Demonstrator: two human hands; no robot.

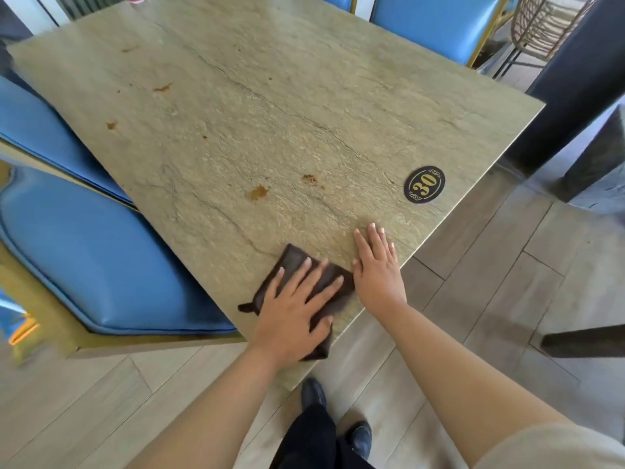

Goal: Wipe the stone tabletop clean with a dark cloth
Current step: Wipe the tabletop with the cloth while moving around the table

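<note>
Here the left hand (294, 309) presses flat, fingers spread, on the cloth (304, 286) at the near corner of the counter (236, 96), the right hand (375, 265) lies flat beside it, so wiping seems only beginning; next the cloth must slide toward the stains (258, 192).

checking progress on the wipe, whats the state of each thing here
stone tabletop: still stained, orange-brown spots unwiped
dark cloth: folded flat at the near corner, under the left hand
left hand: fingers spread, pressing the cloth
right hand: flat on bare stone beside the cloth
number 30 sticker: stuck flat near the right edge
</note>
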